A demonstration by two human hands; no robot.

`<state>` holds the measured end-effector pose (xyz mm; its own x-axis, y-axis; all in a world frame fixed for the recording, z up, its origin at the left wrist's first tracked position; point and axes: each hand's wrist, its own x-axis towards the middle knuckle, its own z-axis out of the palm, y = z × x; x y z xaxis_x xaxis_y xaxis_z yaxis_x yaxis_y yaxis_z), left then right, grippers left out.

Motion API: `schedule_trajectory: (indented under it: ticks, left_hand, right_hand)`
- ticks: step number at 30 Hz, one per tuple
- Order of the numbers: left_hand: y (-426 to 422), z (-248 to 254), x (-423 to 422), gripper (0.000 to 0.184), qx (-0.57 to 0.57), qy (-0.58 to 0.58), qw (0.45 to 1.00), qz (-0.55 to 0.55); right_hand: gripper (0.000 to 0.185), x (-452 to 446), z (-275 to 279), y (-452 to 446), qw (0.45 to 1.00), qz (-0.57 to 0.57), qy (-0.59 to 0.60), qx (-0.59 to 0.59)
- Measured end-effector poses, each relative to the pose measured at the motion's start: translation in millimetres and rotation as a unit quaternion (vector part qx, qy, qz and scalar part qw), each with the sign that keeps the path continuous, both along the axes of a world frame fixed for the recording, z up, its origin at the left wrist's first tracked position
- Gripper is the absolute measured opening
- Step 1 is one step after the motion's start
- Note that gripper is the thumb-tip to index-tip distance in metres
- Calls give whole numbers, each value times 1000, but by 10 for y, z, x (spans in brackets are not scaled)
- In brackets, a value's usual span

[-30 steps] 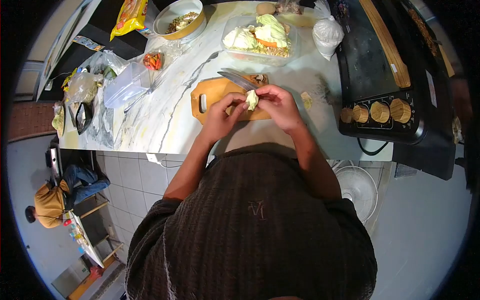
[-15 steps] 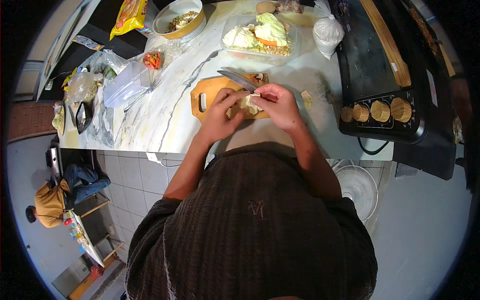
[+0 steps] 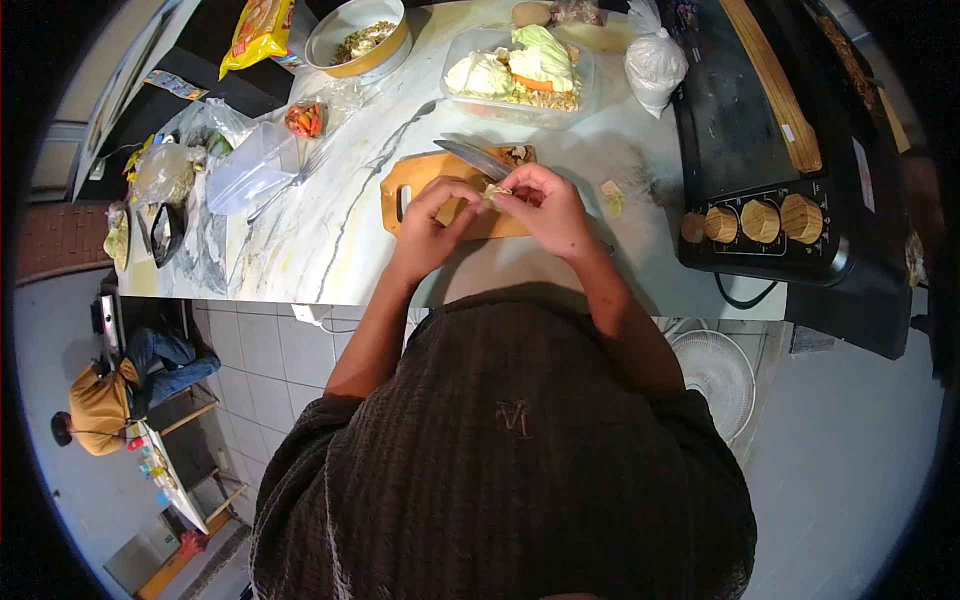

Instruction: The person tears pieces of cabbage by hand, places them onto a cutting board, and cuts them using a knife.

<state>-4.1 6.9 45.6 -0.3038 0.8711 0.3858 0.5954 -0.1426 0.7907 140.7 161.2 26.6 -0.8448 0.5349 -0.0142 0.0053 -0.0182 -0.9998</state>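
Both hands meet over a wooden cutting board [image 3: 411,172] near the table's front edge. Between their fingertips is a small pale piece with brownish, papery parts [image 3: 497,190]; its kind is unclear. My left hand [image 3: 432,228] pinches its left side, thumb and fingers curled. My right hand [image 3: 552,212] pinches the other side, fingers bent. A knife [image 3: 470,155] lies across the board's far edge, its handle end hidden behind my right fingers. Brownish scraps [image 3: 518,155] rest at the board's far right corner.
Beyond the board stands a clear tub [image 3: 520,112] of cabbage and carrot. A bowl [image 3: 360,48], a bag of red chilies [image 3: 305,120] and an empty plastic box [image 3: 255,168] are leftward. On the right are a white powder bag [image 3: 655,72] and a black griddle [image 3: 760,270]. A person [image 3: 105,405] sits far left.
The larger pale piece seen in my fingers earlier now shows only as a small bit. My left hand has drawn slightly back, its fingers more curled; the brown scraps show more.
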Motion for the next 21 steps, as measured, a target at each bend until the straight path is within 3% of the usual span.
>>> schedule_trajectory:
  ticks: [4,11,13,20,21]
  left_hand:
    - [-42,24,30,24,-38,-77,991,101]
    - [-7,-75,91,15,-90,71,992,48]
    - [28,-108,91,15,-87,101,990,38]
    - [68,-119,132,25,-79,53,995,42]
    - [56,-99,149,24,-95,42,993,63]
  right_hand:
    - [17,8,36,-5,991,30,-47,118]
    - [15,114,-14,8,963,16,-5,270]
    - [16,150,-36,49,927,29,-14,372]
    - [19,148,64,35,940,21,-30,340]
    - [20,134,68,16,959,16,-23,282]
